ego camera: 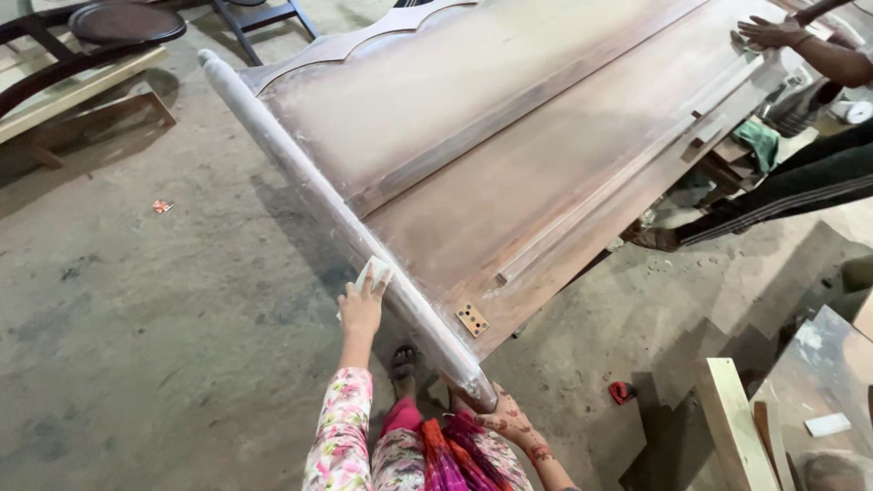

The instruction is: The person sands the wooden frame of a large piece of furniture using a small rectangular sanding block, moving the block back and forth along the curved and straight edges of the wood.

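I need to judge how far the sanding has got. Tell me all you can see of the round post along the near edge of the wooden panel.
The round post is a long turned wooden cylinder, pale and dusty, with a rounded knob at its far end. It runs along the edge of the brown panel, slanting from upper left to the person. The left hand presses a pale sheet of sandpaper against its side; the right hand steadies its near end.
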